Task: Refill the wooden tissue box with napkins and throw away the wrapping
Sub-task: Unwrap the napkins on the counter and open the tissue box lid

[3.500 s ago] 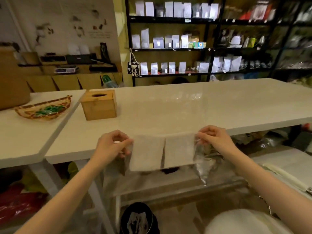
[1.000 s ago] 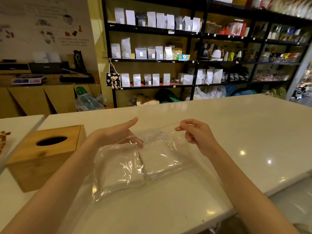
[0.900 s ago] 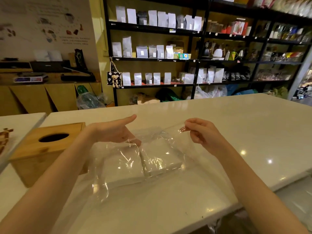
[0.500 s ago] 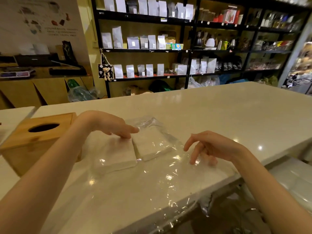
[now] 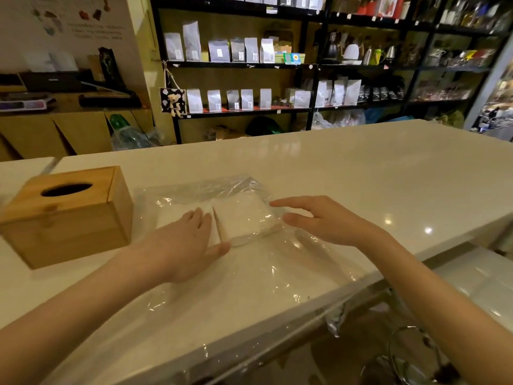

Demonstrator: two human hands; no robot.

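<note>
Two stacks of white napkins [image 5: 244, 218] lie side by side inside a clear plastic wrapping [image 5: 277, 262] spread on the white counter [image 5: 374, 173]. My left hand [image 5: 183, 243] rests flat on the left stack, fingers spread, thumb at the right stack's near corner. My right hand [image 5: 322, 220] hovers open just right of the right stack, fingertips at its far corner. The wooden tissue box [image 5: 69, 215] with an oval slot on top stands to the left of the napkins.
The wrapping's loose end hangs over the counter's near edge. Black shelves [image 5: 277, 65] with pouches and bottles stand behind the counter. A second white table [image 5: 19, 168] adjoins at the left. A wire-rimmed bin [image 5: 410, 357] sits below at the right.
Earlier both hands held the pack in the air, then laid it on the counter. In the last half second my left hand moved onto the left stack and my right hand came to the right stack.
</note>
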